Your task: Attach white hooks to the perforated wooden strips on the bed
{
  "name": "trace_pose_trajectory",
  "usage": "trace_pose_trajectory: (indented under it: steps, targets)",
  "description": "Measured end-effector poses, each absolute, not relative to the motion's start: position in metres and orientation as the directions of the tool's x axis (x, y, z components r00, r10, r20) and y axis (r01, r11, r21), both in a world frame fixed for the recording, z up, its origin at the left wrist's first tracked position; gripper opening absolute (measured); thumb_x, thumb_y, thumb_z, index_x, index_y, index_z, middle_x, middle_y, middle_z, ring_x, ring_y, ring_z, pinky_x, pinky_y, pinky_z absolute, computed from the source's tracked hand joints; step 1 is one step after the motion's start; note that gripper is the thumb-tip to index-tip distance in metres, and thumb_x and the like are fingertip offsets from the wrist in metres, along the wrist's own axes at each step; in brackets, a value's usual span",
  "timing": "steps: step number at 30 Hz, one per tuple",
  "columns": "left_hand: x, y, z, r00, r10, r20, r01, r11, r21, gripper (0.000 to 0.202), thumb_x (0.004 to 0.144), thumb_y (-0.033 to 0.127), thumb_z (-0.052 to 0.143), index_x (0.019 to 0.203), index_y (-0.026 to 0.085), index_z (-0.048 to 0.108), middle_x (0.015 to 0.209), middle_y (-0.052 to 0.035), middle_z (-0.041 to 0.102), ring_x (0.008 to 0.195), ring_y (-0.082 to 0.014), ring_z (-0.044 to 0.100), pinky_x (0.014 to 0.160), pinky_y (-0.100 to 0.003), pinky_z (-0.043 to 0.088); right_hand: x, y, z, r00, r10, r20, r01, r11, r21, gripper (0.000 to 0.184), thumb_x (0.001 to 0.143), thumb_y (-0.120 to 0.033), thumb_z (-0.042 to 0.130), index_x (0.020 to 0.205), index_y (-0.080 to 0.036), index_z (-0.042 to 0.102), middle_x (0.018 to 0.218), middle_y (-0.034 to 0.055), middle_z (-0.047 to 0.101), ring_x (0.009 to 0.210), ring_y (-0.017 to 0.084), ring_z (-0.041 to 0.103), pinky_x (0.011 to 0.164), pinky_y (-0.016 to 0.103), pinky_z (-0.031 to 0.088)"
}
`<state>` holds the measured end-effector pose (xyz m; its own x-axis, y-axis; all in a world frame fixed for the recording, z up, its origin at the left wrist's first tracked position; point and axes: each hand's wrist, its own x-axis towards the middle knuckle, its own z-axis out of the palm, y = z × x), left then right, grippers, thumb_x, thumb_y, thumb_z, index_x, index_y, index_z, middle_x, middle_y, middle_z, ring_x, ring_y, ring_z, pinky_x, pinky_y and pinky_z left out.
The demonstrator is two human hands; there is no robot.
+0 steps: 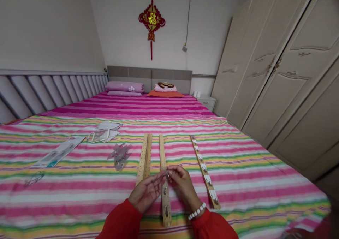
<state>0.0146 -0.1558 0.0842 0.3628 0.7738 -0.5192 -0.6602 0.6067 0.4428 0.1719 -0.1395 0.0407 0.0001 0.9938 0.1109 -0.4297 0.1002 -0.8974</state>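
My left hand point(149, 193) is palm up, its fingers drawn together, with the fingertips over the middle wooden strip point(162, 150). What it grips, if anything, is too small to make out. Meeting it there, my right hand point(182, 182) pinches a small shiny metal hook point(167, 174) between thumb and index finger. This strip has a row of small holes, and two metal hooks point(166, 210) sit on its near part. Left of it lie two bare perforated wooden strips point(143, 156), partly hidden by my left hand. To the right, another strip point(205, 172) carries several hooks with white pieces.
A heap of small clear plastic bags point(120, 156) with metal parts lies to the left. Beyond it are white packets point(106, 131), a long flat package point(59, 151) and a wire loop point(34, 178). Everything rests on a striped bedsheet point(87, 196); a wardrobe point(286, 76) stands at right.
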Motion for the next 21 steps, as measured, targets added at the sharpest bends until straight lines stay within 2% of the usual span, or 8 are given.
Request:
trace_pose_trajectory:
  steps: [3, 6, 8, 10, 13, 16, 18, 21]
  targets:
    - [0.016, -0.155, 0.076, 0.352, 0.779, -0.518, -0.583, 0.616, 0.530, 0.015, 0.083, 0.012, 0.058, 0.094, 0.007, 0.068, 0.091, -0.0129, 0.074, 0.079, -0.0140, 0.070, 0.070, -0.020, 0.052, 0.174, -0.139, 0.047, 0.018, 0.989, 0.144, -0.408, 0.139, -0.902, 0.022, 0.067, -0.037, 0.079, 0.074, -0.020, 0.069, 0.073, 0.0009, 0.066, 0.065, 0.014, 0.057, 0.063, 0.028, 0.044]
    - [0.016, -0.151, 0.067, 0.213, 0.845, -0.491, -0.447, 0.531, 0.720, 0.024, 0.079, 0.024, 0.066, 0.100, 0.014, 0.069, 0.096, -0.0100, 0.073, 0.078, -0.0137, 0.068, 0.066, -0.020, 0.050, 0.179, -0.138, 0.056, 0.001, 0.986, 0.166, -0.342, 0.156, -0.927, 0.024, 0.071, -0.041, 0.075, 0.073, -0.019, 0.066, 0.065, -0.0015, 0.061, 0.060, 0.013, 0.053, 0.060, 0.027, 0.043]
    - [0.016, -0.147, 0.062, 0.069, 0.937, -0.343, -0.308, 0.347, 0.886, 0.031, 0.075, 0.032, 0.069, 0.102, 0.016, 0.070, 0.100, -0.0084, 0.073, 0.085, -0.0155, 0.067, 0.071, -0.023, 0.050, 0.182, -0.137, 0.060, -0.009, 0.981, 0.196, -0.261, 0.187, -0.947, 0.024, 0.072, -0.041, 0.073, 0.072, -0.019, 0.064, 0.062, -0.0023, 0.058, 0.059, 0.013, 0.051, 0.059, 0.026, 0.042]
    - [0.014, -0.143, 0.062, -0.010, 0.993, -0.115, -0.135, 0.113, 0.984, 0.036, 0.071, 0.038, 0.071, 0.100, 0.016, 0.071, 0.102, -0.0078, 0.072, 0.094, -0.0186, 0.065, 0.081, -0.027, 0.049, 0.183, -0.138, 0.064, -0.026, 0.971, 0.238, -0.147, 0.232, -0.962, 0.020, 0.075, -0.038, 0.069, 0.072, -0.019, 0.063, 0.064, -0.0017, 0.057, 0.061, 0.014, 0.052, 0.060, 0.027, 0.042]
    - [0.013, -0.139, 0.067, 0.018, 0.991, 0.130, 0.093, -0.131, 0.987, 0.034, 0.071, 0.041, 0.069, 0.097, 0.018, 0.073, 0.099, -0.0072, 0.072, 0.092, -0.0203, 0.064, 0.084, -0.031, 0.049, 0.182, -0.142, 0.071, -0.070, 0.942, 0.328, 0.081, 0.334, -0.939, 0.011, 0.080, -0.028, 0.062, 0.074, -0.019, 0.064, 0.069, 0.0002, 0.060, 0.066, 0.016, 0.054, 0.062, 0.027, 0.042]
    - [0.013, -0.141, 0.073, 0.117, 0.962, 0.245, 0.236, -0.267, 0.934, 0.026, 0.075, 0.039, 0.064, 0.091, 0.021, 0.075, 0.091, -0.0063, 0.071, 0.087, -0.0200, 0.064, 0.078, -0.030, 0.050, 0.180, -0.147, 0.079, -0.132, 0.897, 0.421, 0.250, 0.442, -0.862, 0.011, 0.083, -0.022, 0.057, 0.078, -0.020, 0.067, 0.076, 0.0020, 0.063, 0.074, 0.017, 0.057, 0.067, 0.027, 0.043]
    - [0.015, -0.142, 0.075, 0.163, 0.950, 0.267, 0.275, -0.304, 0.912, 0.023, 0.076, 0.037, 0.063, 0.086, 0.022, 0.075, 0.087, -0.0062, 0.071, 0.085, -0.0198, 0.064, 0.077, -0.030, 0.049, 0.179, -0.147, 0.083, -0.147, 0.885, 0.443, 0.268, 0.466, -0.843, 0.012, 0.083, -0.022, 0.057, 0.079, -0.021, 0.068, 0.078, 0.0027, 0.064, 0.078, 0.018, 0.058, 0.070, 0.028, 0.044]
    - [0.017, -0.142, 0.074, 0.147, 0.970, 0.193, 0.212, -0.222, 0.952, 0.022, 0.074, 0.038, 0.065, 0.081, 0.019, 0.075, 0.082, -0.0061, 0.072, 0.079, -0.0193, 0.064, 0.073, -0.029, 0.050, 0.180, -0.145, 0.084, -0.032, 0.920, 0.391, 0.169, 0.391, -0.905, 0.012, 0.082, -0.029, 0.060, 0.084, -0.021, 0.069, 0.081, 0.0038, 0.067, 0.079, 0.019, 0.060, 0.070, 0.029, 0.046]
